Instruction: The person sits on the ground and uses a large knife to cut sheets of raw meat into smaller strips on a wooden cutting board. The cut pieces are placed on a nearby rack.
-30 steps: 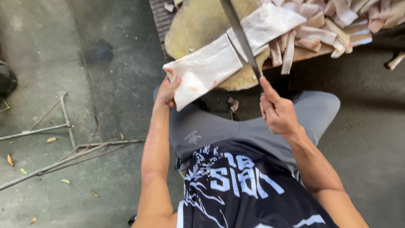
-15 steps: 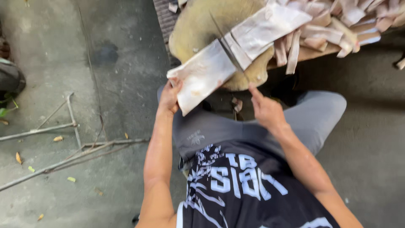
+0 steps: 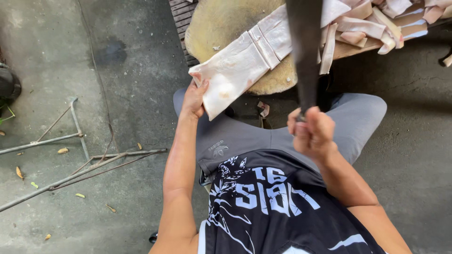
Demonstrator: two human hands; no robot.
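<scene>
While both hands work at the round chopping block (image 3: 226, 23), the scene reads so:
Left hand (image 3: 194, 99): grasping the near end of the pale slab (image 3: 235, 70), which lies across the block's near edge.
Right hand (image 3: 313, 131): clenched on the big blade (image 3: 305, 47), raised over the block.
Risk: a strike drifting toward the held end could catch the fingers.
Pose: left arm extended, right elbow bent.
Beyond: cut strips (image 3: 367, 26) piled right of the block.

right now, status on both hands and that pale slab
Left hand grips pale slab at its near corner. Right hand shut on big dark blade, raised over it. Slab lies across round block, already cut through. Nothing in the way.
</scene>
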